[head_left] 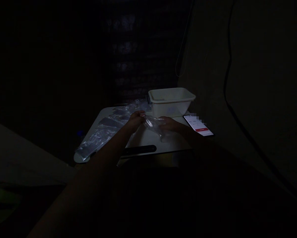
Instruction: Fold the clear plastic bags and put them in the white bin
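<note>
Above the small white table, a clear plastic bag (152, 123) is stretched between my two hands. My left hand (135, 122) pinches its left end between thumb and fingers. At the other end, my right hand (170, 125) grips the bag; its fingertips are partly covered by the film and slightly blurred. The dim light hides whether anything is inside the bag. More clear plastic bags (110, 123) lie overlapping in a row along the table's left side, several with dark flat areas.
A white plastic tub (171, 104) stands at the back right of the table (148, 140). Beside it lies a lit phone (198, 125) with a red button on screen. A dark slot (140, 149) runs along the front edge. A black cable (227, 82) hangs down the right wall.
</note>
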A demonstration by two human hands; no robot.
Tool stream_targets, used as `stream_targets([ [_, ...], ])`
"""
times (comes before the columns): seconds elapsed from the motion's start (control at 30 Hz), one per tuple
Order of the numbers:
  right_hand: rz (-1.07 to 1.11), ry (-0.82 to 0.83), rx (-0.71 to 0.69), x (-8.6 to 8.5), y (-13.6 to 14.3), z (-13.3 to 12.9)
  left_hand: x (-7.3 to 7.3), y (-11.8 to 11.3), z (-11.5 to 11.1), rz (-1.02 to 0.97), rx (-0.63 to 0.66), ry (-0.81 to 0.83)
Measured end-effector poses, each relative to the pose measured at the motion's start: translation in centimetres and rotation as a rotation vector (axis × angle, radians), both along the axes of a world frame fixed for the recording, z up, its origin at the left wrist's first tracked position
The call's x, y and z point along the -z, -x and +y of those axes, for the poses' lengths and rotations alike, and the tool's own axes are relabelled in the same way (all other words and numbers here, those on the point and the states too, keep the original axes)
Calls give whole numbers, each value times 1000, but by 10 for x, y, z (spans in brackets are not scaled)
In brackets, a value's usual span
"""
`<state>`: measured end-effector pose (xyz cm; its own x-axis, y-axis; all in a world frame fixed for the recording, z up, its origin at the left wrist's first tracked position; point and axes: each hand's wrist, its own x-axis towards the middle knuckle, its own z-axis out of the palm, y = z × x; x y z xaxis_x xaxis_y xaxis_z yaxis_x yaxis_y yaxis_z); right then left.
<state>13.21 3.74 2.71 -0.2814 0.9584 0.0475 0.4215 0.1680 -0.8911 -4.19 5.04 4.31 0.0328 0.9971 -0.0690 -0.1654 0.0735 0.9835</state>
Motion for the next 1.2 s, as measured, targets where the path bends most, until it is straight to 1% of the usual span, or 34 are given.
stream_targets([
  [0.07,52,44,-5,-7,4,-1,0,0,0,5,-10,-11],
  [0.2,200,178,139,-16,6,-3,0,2,0,15,-52,-21],
  [0.27,268,219,149,-17,6,-3,-1,3,1,31,-85,-31],
  [0.33,270,197,114,-16,5,-3,-1,3,1,35,-111,-37],
  [0.43,180,128,84,-15,4,-3,-4,2,0,-12,-102,-44],
  [0.5,170,106,89,-14,4,-2,-7,1,-2,-53,-73,-38],
  [0.57,230,99,127,-16,4,-1,-9,0,-4,-81,-23,-4],
  [0.6,274,97,157,-17,4,0,-10,0,-5,-88,23,21],
  [0.67,371,91,215,-19,3,0,-10,-1,-8,-91,165,70],
  [0.73,466,72,241,-21,3,1,-10,-3,-10,-74,293,86],
  [0.8,521,35,235,-22,3,2,-10,-6,-12,-65,355,58],
  [0.9,556,-28,214,-21,1,4,-12,-10,-13,-104,369,-4],
  [1.0,641,-39,230,-22,-2,6,-11,-10,-11,-114,354,-7],
  [1.1,771,2,265,-26,-8,7,-9,-5,-9,-4,333,18],
  [1.2,940,28,251,-32,-15,9,-8,-1,-7,77,338,-14],
])
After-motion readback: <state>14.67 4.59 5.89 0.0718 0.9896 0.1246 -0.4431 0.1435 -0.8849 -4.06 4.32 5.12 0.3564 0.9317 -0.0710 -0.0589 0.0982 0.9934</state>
